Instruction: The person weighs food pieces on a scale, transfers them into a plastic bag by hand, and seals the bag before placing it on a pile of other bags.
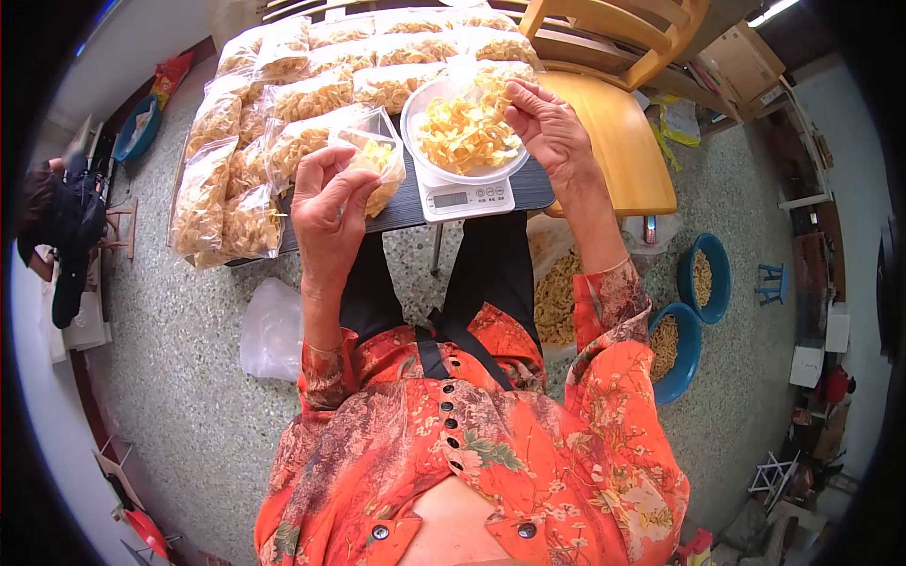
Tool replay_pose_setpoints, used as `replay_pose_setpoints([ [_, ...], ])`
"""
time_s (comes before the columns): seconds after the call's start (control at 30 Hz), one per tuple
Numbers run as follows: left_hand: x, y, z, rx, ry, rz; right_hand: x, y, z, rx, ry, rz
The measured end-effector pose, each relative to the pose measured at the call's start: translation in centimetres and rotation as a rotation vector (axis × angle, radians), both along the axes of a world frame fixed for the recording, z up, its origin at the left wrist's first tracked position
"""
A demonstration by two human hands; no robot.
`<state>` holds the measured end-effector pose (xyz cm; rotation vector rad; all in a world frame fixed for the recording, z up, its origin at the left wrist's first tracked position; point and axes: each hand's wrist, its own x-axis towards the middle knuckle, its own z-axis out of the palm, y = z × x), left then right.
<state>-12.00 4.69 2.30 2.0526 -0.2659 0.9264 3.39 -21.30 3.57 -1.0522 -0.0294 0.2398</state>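
My left hand (330,198) pinches the near edge of a clear plastic bag (389,174), which stands open with some yellow strips inside. To its right, a white bowl (408,132) holds a heap of dried yellow strips (462,132). That bowl rests on a white digital scale (468,200) at the table's near edge; its display is too small to read. Over the bowl's right side is my right hand (552,127), its thumb and fingertips closed on some of the dried strips. The fingers partly hide what they grip.
Filled clear bags (316,94) cover the dark table's left and back. A wooden chair (613,141) stands right of it. On the floor are blue basins (694,354), an open bag of strips (559,302) and a white plastic bag (272,330). Another person (66,226) is far left.
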Motion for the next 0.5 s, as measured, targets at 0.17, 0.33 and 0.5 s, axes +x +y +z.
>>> replay_pose_setpoints([
  [0.17, 0.3, -0.5, -0.3, -0.038, -0.004, -0.032, -0.6, 1.4, 0.8, 0.105, -0.012, -0.003],
  [0.33, 0.5, -0.8, -1.0, -0.021, -0.021, -0.041, -2.5, 4.0, 2.1, 0.085, -0.138, -0.039],
  [0.5, 0.8, -1.1, -1.4, -0.035, -0.037, -0.036, -6.4, 9.0, 2.7, -0.272, -0.417, 0.048],
])
